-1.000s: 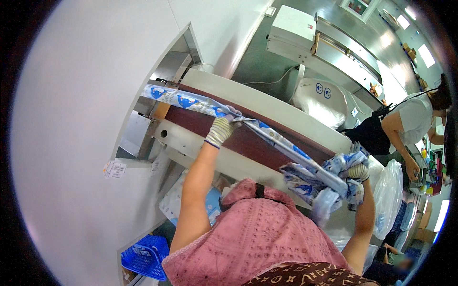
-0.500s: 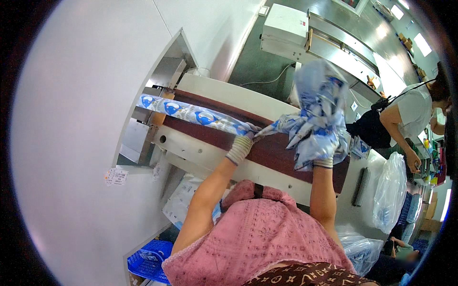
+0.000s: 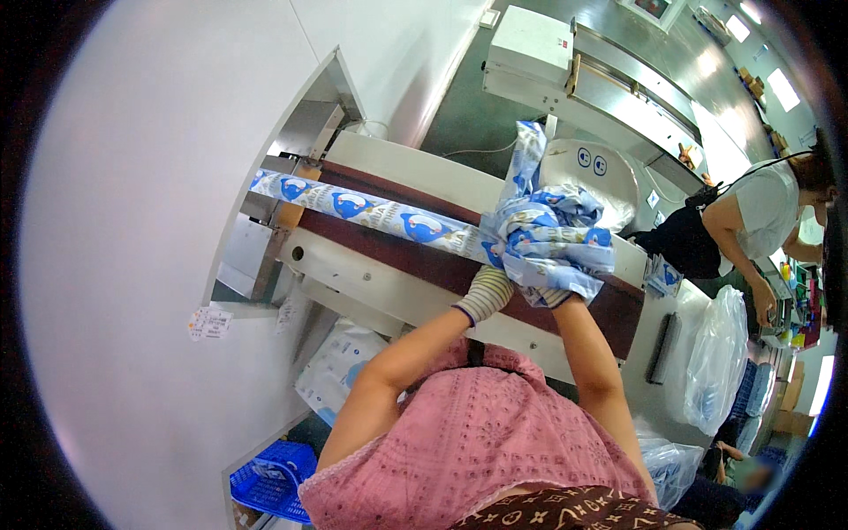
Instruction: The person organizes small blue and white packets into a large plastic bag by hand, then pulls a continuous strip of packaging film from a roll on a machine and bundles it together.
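A long strip of white plastic film (image 3: 353, 208) printed with blue cartoon figures comes out of a wall opening and runs along a dark red conveyor belt (image 3: 371, 252). Its right end is gathered into a crumpled bunch of film (image 3: 552, 238). My left hand (image 3: 490, 290), in a striped knit glove, is closed on the film where the strip meets the bunch. Beside it, my right hand (image 3: 554, 296), gloved alike, grips the bunch from its near side, its fingers mostly covered by the folds.
Behind the belt stands a rounded white seat-like object (image 3: 587, 177). A white machine box (image 3: 530, 49) is farther back. Clear plastic bags (image 3: 717, 353) hang to the right, near a co-worker (image 3: 764, 203). A blue basket (image 3: 274, 477) sits low at left.
My right hand has come down and left with the bunch, uncovering the rounded white object. My left hand has moved right to meet it, and the strip has shifted right.
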The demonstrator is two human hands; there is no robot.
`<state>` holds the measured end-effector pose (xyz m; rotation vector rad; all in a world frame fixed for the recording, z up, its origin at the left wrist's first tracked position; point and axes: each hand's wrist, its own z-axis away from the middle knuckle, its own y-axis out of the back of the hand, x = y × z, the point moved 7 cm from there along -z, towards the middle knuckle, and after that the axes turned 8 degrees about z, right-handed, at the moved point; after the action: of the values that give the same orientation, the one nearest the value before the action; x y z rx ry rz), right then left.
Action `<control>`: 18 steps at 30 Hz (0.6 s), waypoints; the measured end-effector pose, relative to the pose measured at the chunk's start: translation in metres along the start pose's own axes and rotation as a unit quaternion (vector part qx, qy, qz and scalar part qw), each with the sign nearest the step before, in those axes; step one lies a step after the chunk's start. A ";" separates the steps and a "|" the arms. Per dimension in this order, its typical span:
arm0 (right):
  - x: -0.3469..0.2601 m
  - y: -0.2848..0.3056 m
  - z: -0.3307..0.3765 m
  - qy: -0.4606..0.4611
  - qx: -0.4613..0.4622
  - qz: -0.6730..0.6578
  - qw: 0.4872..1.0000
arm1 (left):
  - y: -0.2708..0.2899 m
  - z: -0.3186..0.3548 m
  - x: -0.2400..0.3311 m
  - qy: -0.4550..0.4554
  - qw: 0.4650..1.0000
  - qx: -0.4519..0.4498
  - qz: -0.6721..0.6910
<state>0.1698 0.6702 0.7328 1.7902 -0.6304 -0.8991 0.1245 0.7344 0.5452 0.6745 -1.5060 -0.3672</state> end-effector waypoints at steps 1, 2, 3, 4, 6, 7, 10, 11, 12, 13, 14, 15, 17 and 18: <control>0.006 0.005 0.003 0.000 -0.008 0.023 1.000 | 0.004 0.001 0.028 -0.010 1.000 -0.020 -0.003; 0.007 0.010 0.005 0.002 -0.015 0.044 0.999 | 0.003 0.003 0.054 -0.027 0.999 -0.038 -0.010; -0.001 0.011 0.006 0.014 -0.021 0.054 0.998 | 0.008 0.008 0.069 -0.044 0.998 -0.048 -0.018; -0.005 0.012 0.011 0.021 -0.029 0.062 0.997 | 0.009 0.013 0.080 -0.060 0.996 -0.058 -0.028; -0.016 0.011 0.016 0.033 -0.037 0.072 0.996 | 0.003 0.020 0.096 -0.099 0.991 -0.076 -0.043; -0.019 0.010 0.018 0.034 -0.035 0.076 0.996 | 0.000 0.023 0.103 -0.119 0.988 -0.085 -0.048; -0.015 0.012 0.024 0.029 -0.034 0.080 0.996 | -0.006 0.034 0.119 -0.185 0.977 -0.098 -0.039; -0.010 0.014 0.026 0.022 -0.034 0.083 0.996 | -0.006 0.038 0.123 -0.210 0.972 -0.099 -0.031; -0.007 0.016 0.029 0.018 -0.032 0.082 0.996 | -0.004 0.042 0.126 -0.236 0.966 -0.100 -0.020; -0.002 0.019 0.033 0.013 -0.032 0.085 0.996 | 0.000 0.044 0.130 -0.269 0.959 -0.087 0.003; 0.005 0.022 0.039 0.005 -0.033 0.086 0.996 | 0.010 0.046 0.132 -0.275 0.955 -0.093 0.055; 0.015 0.025 0.046 -0.004 -0.036 0.091 0.995 | 0.020 0.047 0.132 -0.265 0.949 -0.112 0.129; 0.032 0.037 0.060 -0.026 -0.037 0.099 0.994 | 0.057 0.041 0.127 -0.125 0.916 -0.204 0.323; 0.040 0.041 0.066 -0.034 -0.036 0.102 0.994 | 0.074 0.037 0.118 -0.106 0.908 -0.182 0.362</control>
<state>0.1390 0.5891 0.7443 1.6037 -0.7994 -0.8342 0.0819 0.7123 0.6816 -0.2468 -1.7164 -0.1380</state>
